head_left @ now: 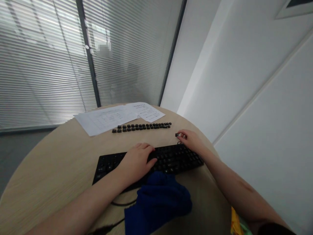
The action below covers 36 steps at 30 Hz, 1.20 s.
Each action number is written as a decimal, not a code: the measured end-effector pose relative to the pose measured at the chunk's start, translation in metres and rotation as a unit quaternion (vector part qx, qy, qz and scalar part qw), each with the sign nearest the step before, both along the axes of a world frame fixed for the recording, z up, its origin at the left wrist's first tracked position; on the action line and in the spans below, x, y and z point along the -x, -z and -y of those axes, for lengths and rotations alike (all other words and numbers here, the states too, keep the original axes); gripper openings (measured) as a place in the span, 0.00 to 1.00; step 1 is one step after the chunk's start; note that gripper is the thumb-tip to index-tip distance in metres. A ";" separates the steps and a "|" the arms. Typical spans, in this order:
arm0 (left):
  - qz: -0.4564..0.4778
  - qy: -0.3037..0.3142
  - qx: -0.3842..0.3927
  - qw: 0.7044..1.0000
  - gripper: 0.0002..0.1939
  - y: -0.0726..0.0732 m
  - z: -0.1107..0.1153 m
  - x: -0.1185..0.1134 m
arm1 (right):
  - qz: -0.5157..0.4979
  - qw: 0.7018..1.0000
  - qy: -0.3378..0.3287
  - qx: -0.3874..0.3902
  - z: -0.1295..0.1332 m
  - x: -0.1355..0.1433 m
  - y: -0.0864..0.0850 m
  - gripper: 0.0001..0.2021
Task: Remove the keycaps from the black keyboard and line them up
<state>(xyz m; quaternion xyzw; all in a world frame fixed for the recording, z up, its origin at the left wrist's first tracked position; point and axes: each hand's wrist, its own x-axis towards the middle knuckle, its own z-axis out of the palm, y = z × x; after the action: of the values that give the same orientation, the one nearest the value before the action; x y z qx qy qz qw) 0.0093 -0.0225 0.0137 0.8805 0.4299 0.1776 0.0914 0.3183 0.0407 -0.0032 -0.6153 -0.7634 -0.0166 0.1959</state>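
- The small black key point(176, 134) is at the tips of your right hand point(189, 138), just beyond the far edge of the keyboard; thumb and fingers are pinched together on it.
- The keyboard point(176, 158) lies lengthwise in front of you on the bench point(61, 156), a long black slab of plastic with rows of squarish keys.
- Your left hand point(140, 160) lies palm down across the keyboard, loosely spread with the thumb apart from the fingers; it grips nothing and covers many of the keys.
- Beyond the keyboard, loose keys point(140, 128) stand in two near-straight rows, small dark blocks set close together.
- Behind those rows, thin white papers point(110, 118) with faint print overlap, flat and smooth.
- Nearest you, a soft, rumpled blue cloth point(158, 199) hides part of the keyboard's near edge.
- A thin black cable point(124, 205) curves out from beside the cloth.
- The bench is pale, wood-grained and round-edged.
- Past it stand slatted blinds point(132, 58) behind dark-framed glass, and a smooth white wall point(269, 107) on your right.
- Something yellow point(235, 223) shows below your right forearm, too little visible to name.
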 end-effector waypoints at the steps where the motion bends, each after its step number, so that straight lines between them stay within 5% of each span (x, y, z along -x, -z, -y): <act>1: -0.015 -0.002 -0.005 1.000 0.19 0.004 -0.001 0.001 | 0.009 1.000 0.013 0.013 -0.016 -0.009 0.002 0.12; 8: -0.042 -0.009 0.008 0.999 0.27 0.024 -0.004 0.002 | 0.036 0.997 0.042 0.049 -0.103 -0.040 0.021 0.11; 15: -0.031 0.020 0.010 0.999 0.27 0.026 -0.008 0.006 | 0.007 0.998 0.003 0.065 -0.142 -0.041 0.033 0.15; 28: -0.041 0.022 0.021 0.999 0.27 0.025 -0.011 0.006 | -0.092 0.994 -0.012 0.065 -0.143 -0.043 0.032 0.16; 33: -0.054 0.022 0.024 0.998 0.28 0.021 -0.011 0.006 | -0.207 0.978 0.012 0.008 -0.123 -0.041 0.015 0.11; 36: -0.059 0.024 0.026 0.998 0.28 0.020 -0.012 0.006 | -0.310 0.949 0.035 -0.041 -0.097 -0.047 -0.001 0.21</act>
<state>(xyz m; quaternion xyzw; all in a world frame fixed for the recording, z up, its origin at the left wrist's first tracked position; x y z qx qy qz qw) 0.0037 -0.0108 -0.0067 0.8966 0.4180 0.1121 0.0936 0.3651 0.1377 -0.0024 -0.6076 -0.6419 0.1368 0.4473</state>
